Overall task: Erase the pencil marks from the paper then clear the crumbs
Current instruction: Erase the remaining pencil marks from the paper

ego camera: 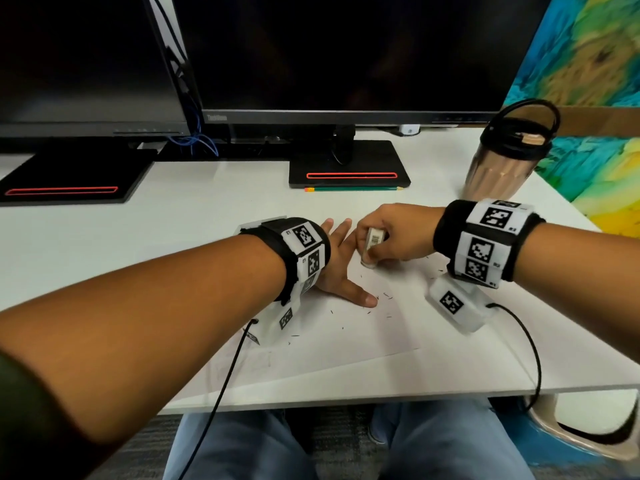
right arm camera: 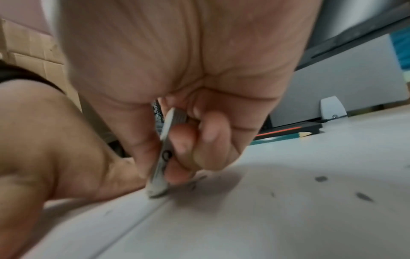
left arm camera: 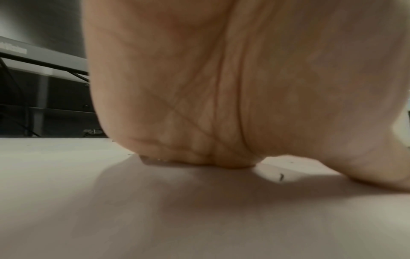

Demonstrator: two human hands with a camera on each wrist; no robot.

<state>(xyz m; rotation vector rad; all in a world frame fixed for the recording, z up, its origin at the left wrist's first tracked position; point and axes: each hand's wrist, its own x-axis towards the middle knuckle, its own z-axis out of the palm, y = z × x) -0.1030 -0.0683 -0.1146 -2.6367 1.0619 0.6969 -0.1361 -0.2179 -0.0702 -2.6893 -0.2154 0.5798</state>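
Observation:
A white sheet of paper (ego camera: 346, 327) lies on the white desk in front of me. My left hand (ego camera: 337, 261) lies flat on it, fingers spread and straight, thumb out to the right. In the left wrist view only the palm (left arm camera: 221, 87) shows, pressed on the paper (left arm camera: 155, 210). My right hand (ego camera: 391, 233) grips a white eraser (ego camera: 372, 245) in a barcoded sleeve, upright, its lower end on the paper next to my left fingers. The right wrist view shows the eraser (right arm camera: 164, 154) pinched between thumb and fingers. Dark eraser crumbs (ego camera: 381, 299) are scattered over the paper, with crumbs (right arm camera: 363, 196) near my right hand.
Two dark monitors stand at the back on black bases (ego camera: 349, 164). A green pencil (ego camera: 353, 189) lies along the front of the right base. A metal tumbler (ego camera: 502, 164) with a cable coiled on its lid stands at the right. Wrist-camera cables (ego camera: 221, 393) hang over the desk's front edge.

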